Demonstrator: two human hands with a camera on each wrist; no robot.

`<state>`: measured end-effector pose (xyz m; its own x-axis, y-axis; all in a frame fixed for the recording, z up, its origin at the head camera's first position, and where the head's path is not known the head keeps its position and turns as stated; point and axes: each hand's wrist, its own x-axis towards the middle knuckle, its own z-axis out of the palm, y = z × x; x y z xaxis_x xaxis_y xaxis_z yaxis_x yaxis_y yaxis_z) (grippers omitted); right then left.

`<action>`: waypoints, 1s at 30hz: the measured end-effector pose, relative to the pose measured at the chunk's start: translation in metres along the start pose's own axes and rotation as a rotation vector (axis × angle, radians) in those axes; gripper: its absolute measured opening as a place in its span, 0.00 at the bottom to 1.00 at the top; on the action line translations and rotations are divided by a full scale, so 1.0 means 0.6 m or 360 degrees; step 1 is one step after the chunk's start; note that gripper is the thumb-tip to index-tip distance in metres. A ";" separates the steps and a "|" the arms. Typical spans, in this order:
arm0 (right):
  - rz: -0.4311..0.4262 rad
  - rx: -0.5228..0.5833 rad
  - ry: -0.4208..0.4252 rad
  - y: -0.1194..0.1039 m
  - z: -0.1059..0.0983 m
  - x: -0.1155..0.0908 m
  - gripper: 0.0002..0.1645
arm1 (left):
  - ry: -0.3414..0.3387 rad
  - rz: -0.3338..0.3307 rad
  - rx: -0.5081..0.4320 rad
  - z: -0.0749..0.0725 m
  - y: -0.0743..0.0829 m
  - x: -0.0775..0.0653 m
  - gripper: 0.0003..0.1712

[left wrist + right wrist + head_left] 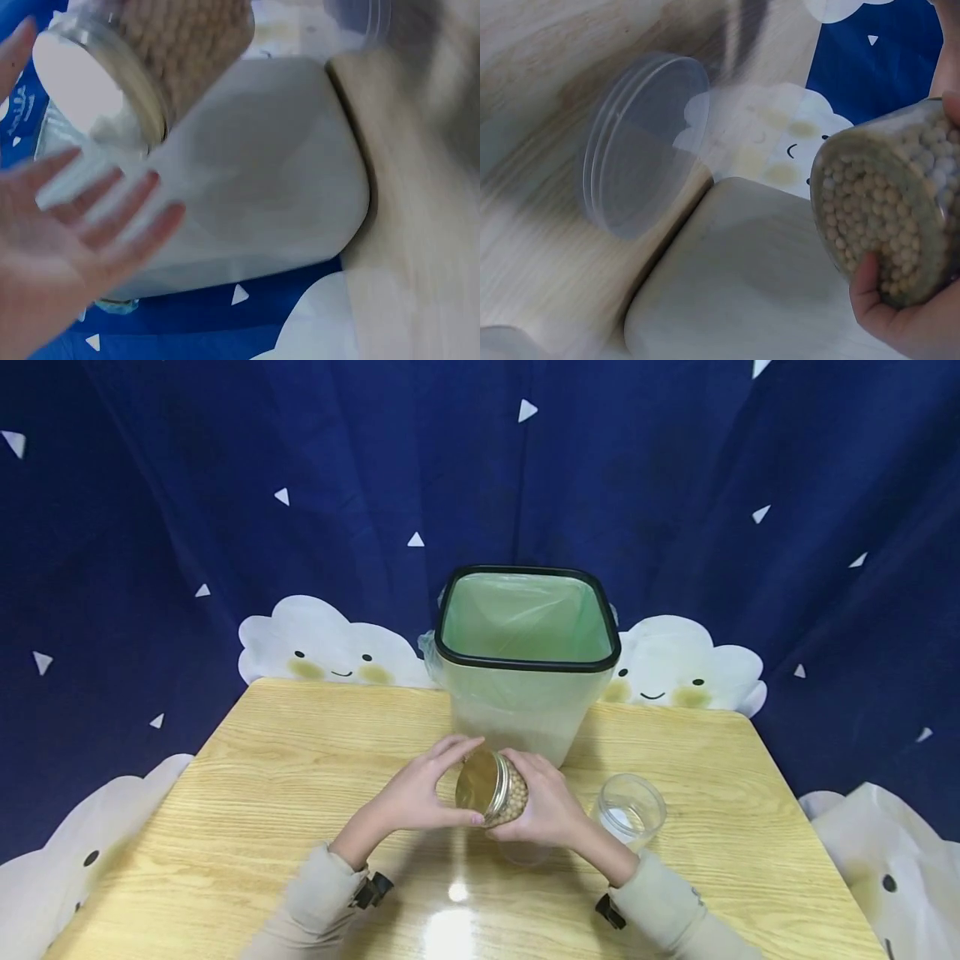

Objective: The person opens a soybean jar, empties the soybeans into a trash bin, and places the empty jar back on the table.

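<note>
My right hand point(551, 802) grips a clear jar point(517, 792) full of small round beige balls, tilted so its gold lid point(476, 782) faces left. In the right wrist view, a finger of the right hand point(911, 322) presses near the base of the jar point(870, 217). Around the lid, the left hand point(423, 789) is spread, thumb below and fingers above. The left wrist view shows the left hand point(75, 240) with its fingers extended, a gap between them and the lid point(97, 90).
A light-coloured bin point(517, 710) with a black rim and green-tinted liner stands behind the hands. An open clear container point(630, 810) sits on the wooden table point(315, 752) to the right. Part of another clear round piece point(525, 853) shows below the right hand. A blue curtain point(337, 468) hangs behind.
</note>
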<state>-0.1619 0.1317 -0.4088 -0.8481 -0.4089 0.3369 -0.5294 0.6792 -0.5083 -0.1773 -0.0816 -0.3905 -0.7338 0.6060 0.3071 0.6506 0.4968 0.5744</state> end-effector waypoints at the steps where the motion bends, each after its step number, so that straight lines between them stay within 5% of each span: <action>1: -0.0008 -0.0007 -0.0015 0.001 -0.002 0.000 0.58 | -0.0036 0.0070 0.0003 -0.004 -0.002 0.000 0.52; 5: -0.0050 -0.0027 -0.0052 0.005 -0.009 -0.003 0.60 | -0.0145 0.0295 0.0005 -0.010 -0.005 0.003 0.55; 11: -0.0116 -0.0053 -0.0062 0.004 -0.017 -0.006 0.59 | -0.0088 0.0342 0.0041 -0.008 0.002 0.005 0.52; 15: -0.0126 -0.0062 -0.0057 0.004 -0.019 -0.009 0.58 | -0.0023 0.0293 0.0034 -0.001 0.005 0.007 0.50; 21: -0.0134 -0.0076 -0.0015 0.005 -0.016 -0.010 0.58 | 0.0016 -0.0090 -0.0138 0.009 0.012 0.008 0.44; 23: -0.0141 -0.0079 -0.0005 0.006 -0.015 -0.011 0.58 | 0.0011 -0.0141 -0.0119 0.009 0.013 0.008 0.43; 26: -0.0147 -0.0072 -0.0003 0.007 -0.014 -0.011 0.59 | -0.0021 -0.0096 0.0034 0.003 0.014 0.007 0.49; 30: -0.0136 -0.0055 -0.0007 0.008 -0.016 -0.012 0.60 | -0.0094 0.0101 0.0138 -0.010 0.011 0.005 0.57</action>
<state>-0.1580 0.1435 -0.4061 -0.8001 -0.4688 0.3743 -0.5987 0.6624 -0.4504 -0.1763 -0.0799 -0.3811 -0.6795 0.6722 0.2940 0.7117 0.5065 0.4869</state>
